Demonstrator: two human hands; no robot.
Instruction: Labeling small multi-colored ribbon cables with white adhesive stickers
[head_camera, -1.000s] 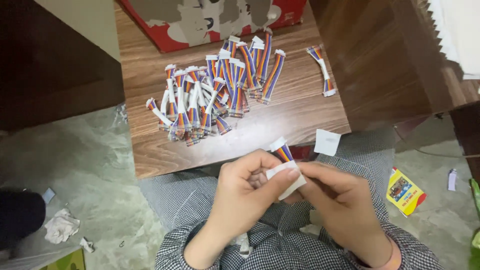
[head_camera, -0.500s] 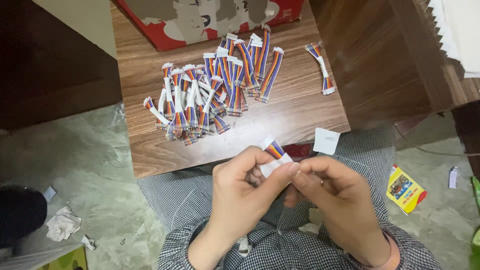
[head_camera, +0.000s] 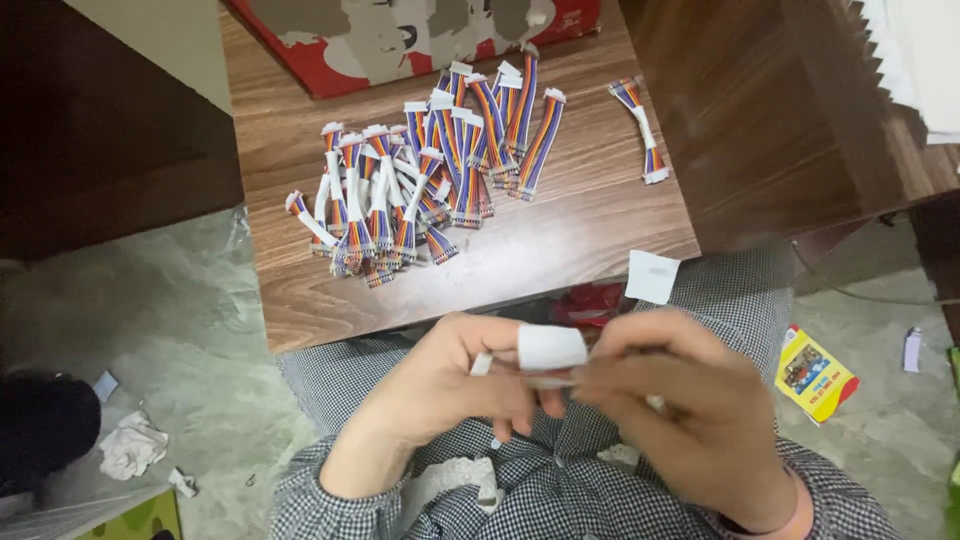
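My left hand (head_camera: 450, 385) and my right hand (head_camera: 680, 400) meet over my lap, both pinching one small cable piece (head_camera: 548, 350) wrapped in white tape; its coloured wires are hidden by my fingers. On the wooden table (head_camera: 560, 240) ahead lies a pile of several short rainbow ribbon cables with white connectors (head_camera: 420, 190). One separate ribbon cable (head_camera: 642, 128) lies to the right of the pile. A small white paper slip (head_camera: 652, 276) hangs at the table's near edge.
A red box (head_camera: 330, 50) stands at the table's far side. Dark wooden furniture (head_camera: 790, 110) rises on the right. A small yellow packet (head_camera: 815, 372) and crumpled paper (head_camera: 130, 448) lie on the stone floor.
The striped end that stuck up between my fingers is now covered. My hands have closed together around the taped piece and dropped slightly toward my lap.
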